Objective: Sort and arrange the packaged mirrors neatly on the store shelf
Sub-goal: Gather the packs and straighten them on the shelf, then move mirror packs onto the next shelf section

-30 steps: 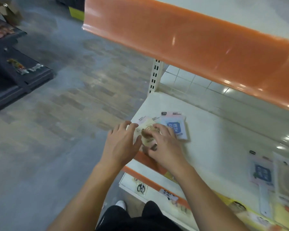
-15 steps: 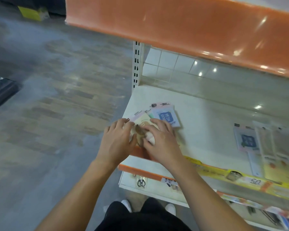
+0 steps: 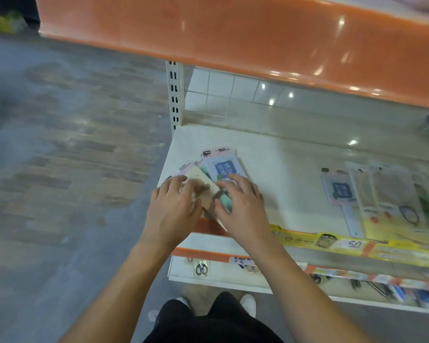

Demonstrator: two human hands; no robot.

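Note:
A small fanned stack of packaged mirrors [image 3: 221, 167] lies at the left front corner of the white shelf [image 3: 278, 169]; the top ones show a blue label and a cream card. My left hand [image 3: 171, 209] rests on the stack's left side with fingers bent over the cream pack. My right hand [image 3: 240, 206] lies on the right side, fingers spread and touching the packs. More packaged mirrors [image 3: 342, 191] and yellow-carded packs [image 3: 391, 209] lie loosely at the right of the same shelf.
An orange shelf edge [image 3: 233, 38] overhangs above. A yellow price strip [image 3: 357, 243] runs along the shelf front. A lower shelf [image 3: 233, 276] holds scissors and small goods. A slotted upright [image 3: 175, 95] stands at the left; grey floor lies beyond.
The view has swung right and closer. Both hands stay on the stack; my right hand's fingers have spread out further over the packs.

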